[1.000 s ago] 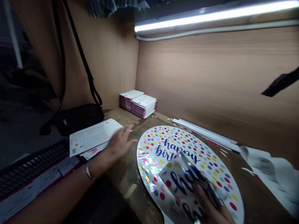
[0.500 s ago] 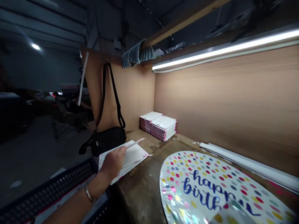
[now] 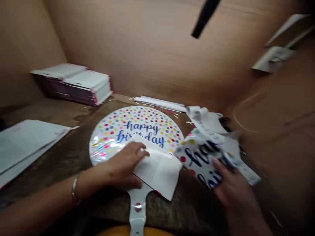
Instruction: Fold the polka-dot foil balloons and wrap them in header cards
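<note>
A flat, round foil balloon with coloured dots and blue "happy birthday" lettering lies on the worktable, its tail pointing toward me. Over its lower part is a white printed card, slightly blurred. My left hand grips the card at its left side, fingers bent over the top and thumb near the lower edge. To the right, my right hand is closed on a folded foil balloon with the same dots and dark lettering, held up above the table.
Two stacks of white cards stand at the back left. More white cards lie at the left. White strips run along the back wall, and curled white material lies behind my right hand. A socket box is on the right wall.
My view has swung right and down. My left hand has moved from the cards at the left to the round balloon, with a card. My right hand and the folded balloon have come into clear view.
</note>
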{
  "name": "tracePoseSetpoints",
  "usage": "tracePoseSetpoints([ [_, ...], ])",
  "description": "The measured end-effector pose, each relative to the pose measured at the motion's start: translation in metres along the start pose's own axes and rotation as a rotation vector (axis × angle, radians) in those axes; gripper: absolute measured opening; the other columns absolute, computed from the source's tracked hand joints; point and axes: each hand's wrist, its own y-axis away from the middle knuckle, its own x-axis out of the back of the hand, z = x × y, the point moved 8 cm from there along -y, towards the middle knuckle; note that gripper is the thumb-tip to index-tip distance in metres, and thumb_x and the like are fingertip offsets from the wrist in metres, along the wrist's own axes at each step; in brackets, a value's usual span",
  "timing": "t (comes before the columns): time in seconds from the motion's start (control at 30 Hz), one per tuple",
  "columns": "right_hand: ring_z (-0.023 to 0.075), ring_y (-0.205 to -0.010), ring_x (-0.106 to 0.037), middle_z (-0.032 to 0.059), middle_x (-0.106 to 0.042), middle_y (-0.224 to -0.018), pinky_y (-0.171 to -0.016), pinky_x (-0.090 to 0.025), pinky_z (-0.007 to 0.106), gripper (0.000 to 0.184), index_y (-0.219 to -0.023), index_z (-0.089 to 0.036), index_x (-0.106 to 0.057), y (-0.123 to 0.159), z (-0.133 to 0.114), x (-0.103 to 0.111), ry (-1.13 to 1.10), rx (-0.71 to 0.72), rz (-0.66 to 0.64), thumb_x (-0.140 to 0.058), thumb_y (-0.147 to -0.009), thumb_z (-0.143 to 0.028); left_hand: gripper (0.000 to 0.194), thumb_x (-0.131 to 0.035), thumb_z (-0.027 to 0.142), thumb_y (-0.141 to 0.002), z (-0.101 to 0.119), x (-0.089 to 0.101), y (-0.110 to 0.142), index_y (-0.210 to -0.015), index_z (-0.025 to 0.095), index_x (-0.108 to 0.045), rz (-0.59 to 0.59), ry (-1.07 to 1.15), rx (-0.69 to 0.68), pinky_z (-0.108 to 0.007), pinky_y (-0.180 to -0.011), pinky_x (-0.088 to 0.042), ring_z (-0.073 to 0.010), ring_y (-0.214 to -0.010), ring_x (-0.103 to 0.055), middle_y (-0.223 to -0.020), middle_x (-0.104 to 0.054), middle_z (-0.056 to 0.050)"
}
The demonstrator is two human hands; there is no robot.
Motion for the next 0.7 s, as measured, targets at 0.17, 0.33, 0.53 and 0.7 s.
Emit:
tracePoseSetpoints([
  [0.17,0.0296,-0.084,-0.069,0.0076,-0.074,-0.088,-0.077,-0.053,0.050,0.044,-0.110,-0.018,-0.059,-0.016,0.012,-0.054,-0.134,-0.260,0.135,-0.071,-0.067,-0.018,0.115,-0.060,0.079,-0.052,-0.026,-0.016,-0.017,-0.145,0.023,-0.022,-0.209,-0.094,0.008,-0.055,-0.108,-0.009,-0.0397,-0.138,-0.007,-0.153,-0.008,-0.018],
  [0.33,0.0292,-0.085,-0.070,0.0080,-0.074,-0.081,-0.083,-0.053,0.048,0.034,-0.098,-0.014,-0.063,0.001,0.032,-0.081,-0.119,-0.368,0.075,-0.074,-0.066,-0.019,0.120,-0.058,0.083,-0.047,-0.031,-0.016,-0.017,-0.144,0.021,-0.025,-0.218,-0.140,0.047,-0.055,-0.106,-0.015,-0.0430,-0.135,-0.017,-0.153,-0.007,-0.020],
  [0.53,0.0298,-0.089,-0.069,0.0103,-0.074,-0.089,-0.083,-0.053,0.051,0.038,-0.106,-0.015,-0.061,0.002,0.038,-0.076,-0.206,-0.428,0.095,-0.071,-0.070,-0.017,0.124,-0.065,0.080,-0.040,-0.018,-0.016,-0.038,-0.145,0.027,-0.024,-0.249,-0.099,-0.152,-0.059,-0.107,-0.003,-0.0447,-0.137,-0.006,-0.152,-0.017,-0.015],
  [0.7,0.0286,-0.091,-0.068,0.0085,-0.074,-0.091,-0.086,-0.051,0.053,0.039,-0.112,-0.018,-0.060,-0.020,0.023,-0.059,-0.259,-0.271,0.199,-0.067,-0.074,-0.016,0.117,-0.062,0.079,-0.051,-0.017,-0.022,-0.042,-0.145,0.022,-0.022,-0.200,-0.065,-0.114,-0.055,-0.109,-0.007,-0.0409,-0.137,-0.014,-0.151,-0.019,-0.018],
])
